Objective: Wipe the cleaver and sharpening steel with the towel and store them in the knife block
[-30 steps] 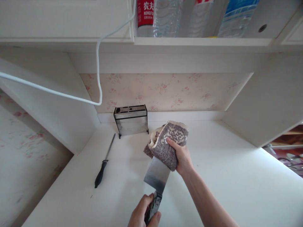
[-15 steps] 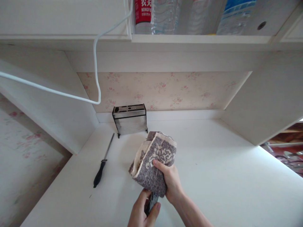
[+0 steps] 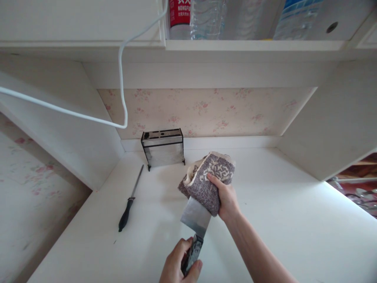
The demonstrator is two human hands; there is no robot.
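Note:
My left hand point(image 3: 179, 265) is closed round the dark handle of a cleaver point(image 3: 196, 217) at the bottom centre, the wide steel blade pointing away from me. My right hand point(image 3: 225, 198) grips a folded grey and cream patterned cloth point(image 3: 206, 181) wrapped over the far end of the blade. The blade's near half shows bare and shiny between the two hands. Both hands hover above the white counter point(image 3: 279, 220).
A black-handled sharpening steel point(image 3: 129, 200) lies on the counter at left. A metal knife block point(image 3: 162, 147) stands against the floral back wall. A white cable point(image 3: 119, 82) hangs from above. Water bottles point(image 3: 206, 17) stand on the shelf overhead.
The cloth slid down the blade to the handle half a second ago, then back out to the blade's far end. My left hand kept hold of the handle.

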